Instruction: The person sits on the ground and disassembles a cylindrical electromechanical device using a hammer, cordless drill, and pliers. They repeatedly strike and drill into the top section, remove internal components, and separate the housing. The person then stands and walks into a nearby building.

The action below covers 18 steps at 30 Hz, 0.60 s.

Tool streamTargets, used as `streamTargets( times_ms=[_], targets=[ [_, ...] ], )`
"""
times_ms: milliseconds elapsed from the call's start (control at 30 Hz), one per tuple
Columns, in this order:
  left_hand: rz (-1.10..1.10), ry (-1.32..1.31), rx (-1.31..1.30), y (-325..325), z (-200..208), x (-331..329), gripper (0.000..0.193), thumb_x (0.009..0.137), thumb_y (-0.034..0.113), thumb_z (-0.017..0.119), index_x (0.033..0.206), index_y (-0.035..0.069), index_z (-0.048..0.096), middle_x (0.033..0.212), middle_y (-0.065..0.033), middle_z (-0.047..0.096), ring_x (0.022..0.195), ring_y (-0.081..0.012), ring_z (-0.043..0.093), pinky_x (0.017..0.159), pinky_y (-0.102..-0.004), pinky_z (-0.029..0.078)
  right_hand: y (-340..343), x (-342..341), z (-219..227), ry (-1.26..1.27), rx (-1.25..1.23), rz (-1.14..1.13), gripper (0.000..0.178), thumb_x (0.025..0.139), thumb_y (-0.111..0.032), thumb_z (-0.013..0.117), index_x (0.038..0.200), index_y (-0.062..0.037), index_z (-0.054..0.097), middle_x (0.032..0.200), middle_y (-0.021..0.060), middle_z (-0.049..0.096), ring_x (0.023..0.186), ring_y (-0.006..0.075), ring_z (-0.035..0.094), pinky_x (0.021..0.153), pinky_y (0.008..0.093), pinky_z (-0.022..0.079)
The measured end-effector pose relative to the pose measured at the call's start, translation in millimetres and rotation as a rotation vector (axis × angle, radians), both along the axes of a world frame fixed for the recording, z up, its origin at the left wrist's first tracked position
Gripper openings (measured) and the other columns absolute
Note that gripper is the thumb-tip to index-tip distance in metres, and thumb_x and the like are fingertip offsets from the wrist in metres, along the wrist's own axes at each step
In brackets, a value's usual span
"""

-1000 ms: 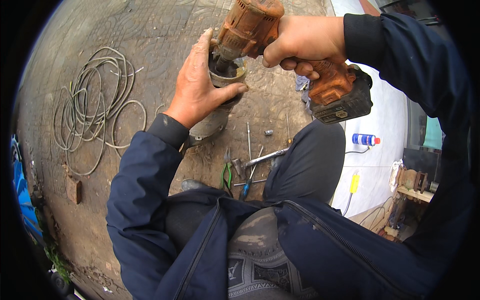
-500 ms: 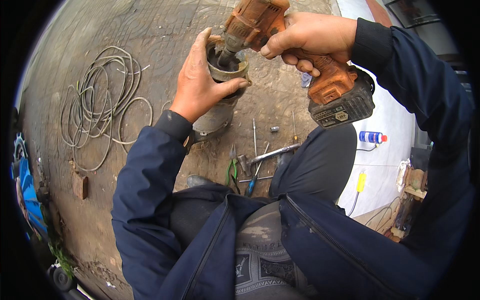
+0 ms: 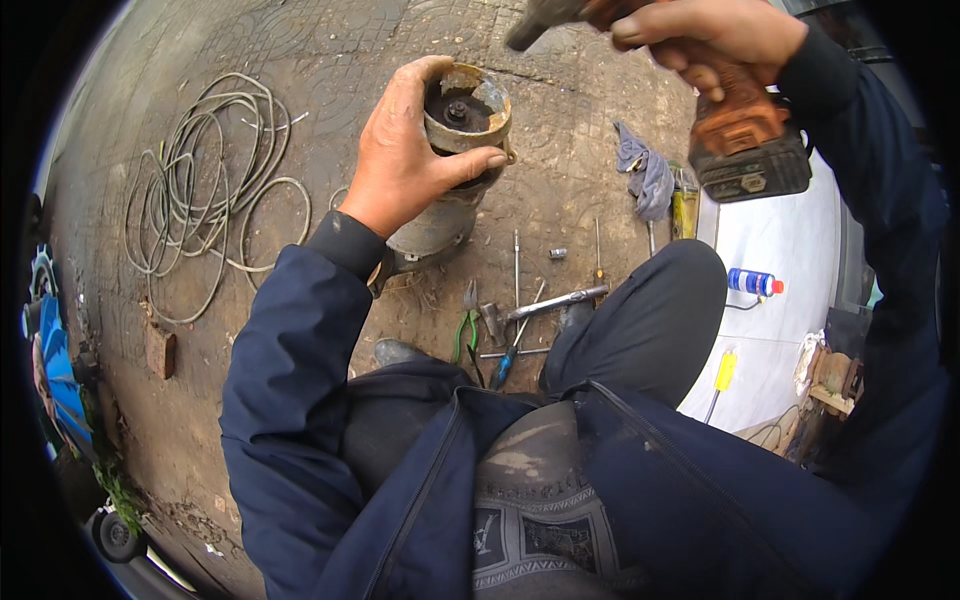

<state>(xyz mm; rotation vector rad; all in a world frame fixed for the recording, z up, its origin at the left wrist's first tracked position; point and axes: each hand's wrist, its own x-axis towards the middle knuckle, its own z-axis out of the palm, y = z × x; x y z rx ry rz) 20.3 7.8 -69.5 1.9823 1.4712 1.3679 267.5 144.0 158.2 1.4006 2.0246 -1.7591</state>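
My left hand (image 3: 400,150) is wrapped round the top of a worn grey cylindrical metal housing (image 3: 435,228), its thumb across the near side of the rim. The housing's top faces me, and inside it a dark round part carries a bolt or nut (image 3: 457,110) at its centre. My right hand (image 3: 725,35) grips an orange cordless impact driver (image 3: 738,125) with a black battery at its base. The driver's dark socket end (image 3: 530,32) is up and to the right of the housing, apart from it. The top of the driver is cut off by the picture's edge.
Coiled cable (image 3: 215,190) lies on the paving at left, above a brick (image 3: 160,352). Between my feet are green-handled pliers (image 3: 466,325), a hammer (image 3: 556,304), a blue-handled screwdriver (image 3: 504,366) and a loose socket (image 3: 558,254). Right are a grey rag (image 3: 648,178) and a blue can (image 3: 752,282).
The impact driver has lifted out of the housing and moved up and right with my right hand. My left hand still holds the housing, whose inside is now exposed.
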Motion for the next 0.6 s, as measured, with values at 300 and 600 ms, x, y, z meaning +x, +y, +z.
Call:
streamTargets(
  times_ms=[300,600],
  targets=[
    [-0.017,0.063,0.029,0,6,0,0.079,0.072,0.025,0.101,0.134,0.003,0.058,0.146,-0.0145,0.063,0.131,-0.03,0.065,0.112,-0.04,0.052,-15,42,-3,0.154,0.125,-0.05,0.023,0.101,-0.009,0.073,0.12,0.0033,0.067,0.072,0.0044,0.062,0.057,0.0136,0.062,0.048,0.0269,0.051],
    [-0.019,0.15,0.019,0,12,-5,0.068,0.071,0.029,0.101,0.119,0.0,0.064,0.149,-0.0208,0.062,0.131,-0.0351,0.065,0.108,-0.0423,0.054,-36,27,-46,-0.019,0.32,0.191,0.044,0.104,-0.032,0.073,0.125,0.0056,0.067,0.063,0.0025,0.06,0.043,0.0098,0.058,0.043,0.0235,0.051]
  ],
)
